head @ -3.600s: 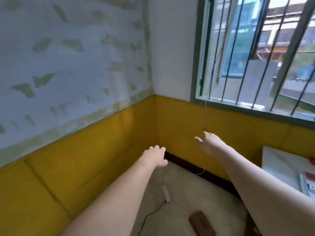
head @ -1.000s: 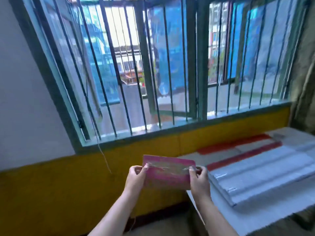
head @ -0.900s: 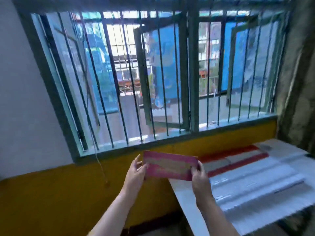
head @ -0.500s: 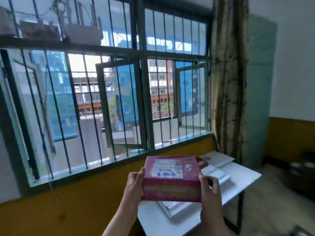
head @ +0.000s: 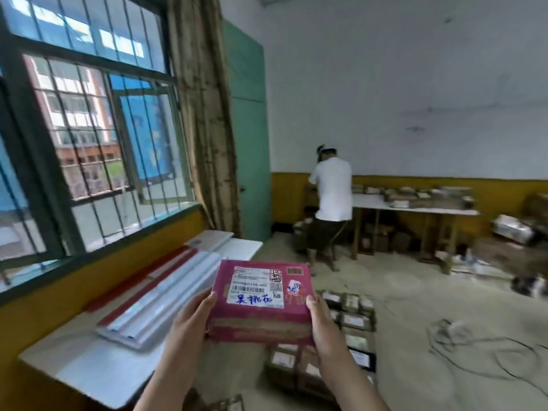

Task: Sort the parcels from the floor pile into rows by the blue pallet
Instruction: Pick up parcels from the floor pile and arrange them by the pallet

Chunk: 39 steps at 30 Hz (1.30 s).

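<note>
Hands of yours held one pink parcel (head: 261,301) between them, chest-high and out in front, with its labelled face turned up toward you. Your left hand (head: 189,324) gripped the parcel's left edge, thumb lying along the top near the label and the other fingers hidden beneath. Your right hand (head: 321,324) gripped the right edge the same way, thumb on top at the corner, the rest of the fingers out of sight under the box. A white shipping label (head: 256,287) with a barcode and blue handwriting covered much of the top, and brown tape ran along the near side.

Below and just beyond the parcel, rows of brown parcels (head: 335,345) lay side by side on the floor, each with a pale label up. To your left stood a white table (head: 89,366) under the barred window (head: 89,137), carrying long white and red strips (head: 160,292). Across the room another person in a white shirt (head: 330,194) stood with their back to you at a long white table (head: 415,209) loaded with more packages. Loose cables (head: 480,348) trailed over the concrete floor at your right.
</note>
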Each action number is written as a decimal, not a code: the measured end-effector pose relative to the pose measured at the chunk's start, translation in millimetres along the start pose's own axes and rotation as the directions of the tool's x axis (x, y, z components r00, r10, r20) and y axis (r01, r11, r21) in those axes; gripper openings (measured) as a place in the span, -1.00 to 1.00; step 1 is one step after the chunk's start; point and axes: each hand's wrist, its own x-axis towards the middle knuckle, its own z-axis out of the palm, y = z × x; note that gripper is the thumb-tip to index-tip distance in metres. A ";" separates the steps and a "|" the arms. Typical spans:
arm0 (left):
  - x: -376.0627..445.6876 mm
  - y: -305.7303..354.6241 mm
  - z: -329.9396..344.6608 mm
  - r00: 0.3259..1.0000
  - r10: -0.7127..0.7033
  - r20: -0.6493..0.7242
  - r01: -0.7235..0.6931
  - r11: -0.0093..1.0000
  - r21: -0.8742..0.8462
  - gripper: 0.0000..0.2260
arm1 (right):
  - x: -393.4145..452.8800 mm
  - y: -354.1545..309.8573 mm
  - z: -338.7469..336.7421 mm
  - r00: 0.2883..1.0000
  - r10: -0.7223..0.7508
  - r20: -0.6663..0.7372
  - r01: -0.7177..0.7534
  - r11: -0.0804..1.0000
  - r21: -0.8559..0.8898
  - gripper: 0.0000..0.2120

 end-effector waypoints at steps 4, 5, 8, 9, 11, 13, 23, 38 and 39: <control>-16.4 -20.4 52.2 0.996 -0.043 0.076 0.048 0.997 -0.060 -0.83 | -13.7 -13.9 -63.2 0.996 -0.068 -0.061 0.065 0.996 -0.062 -0.72; -16.5 -22.3 66.8 0.994 -0.059 0.097 0.065 0.995 -0.070 -0.81 | -11.4 -19.4 -77.3 0.994 -0.080 -0.073 0.075 0.995 -0.068 -0.71; -8.8 -29.5 112.6 0.986 -0.094 0.137 0.104 0.992 -0.065 -0.78 | 6.4 -33.4 -123.2 0.991 -0.100 -0.090 0.092 0.992 -0.085 -0.66; -5.4 -32.7 128.7 0.983 -0.105 0.149 0.114 0.992 -0.056 -0.78 | 15.7 -36.4 -139.5 0.989 -0.111 -0.098 0.103 0.992 -0.078 -0.67; 4.8 -42.1 161.8 0.974 -0.136 0.181 0.145 0.989 -0.036 -0.76 | 38.0 -39.6 -174.1 0.989 -0.107 -0.107 0.100 0.993 -0.063 -0.68; 19.9 -53.5 195.3 0.966 -0.168 0.198 0.175 0.984 -0.022 -0.73 | 60.4 -42.4 -209.8 0.993 -0.082 -0.089 0.079 0.996 -0.036 -0.69; 120.6 -109.6 368.2 0.962 -0.246 0.121 0.247 0.969 0.011 -0.79 | 203.3 -66.0 -355.8 0.998 -0.001 -0.056 -0.003 0.997 -0.077 -0.74; 372.4 -143.9 567.0 0.948 -0.230 0.220 0.204 0.969 0.137 -0.78 | 462.7 -157.3 -467.5 0.984 -0.006 -0.181 0.008 1.000 0.010 -0.64; 387.5 -145.7 585.3 0.948 -0.223 0.228 0.194 0.971 0.141 -0.79 | 480.4 -163.5 -479.5 0.980 -0.006 -0.199 0.011 1.000 0.021 -0.63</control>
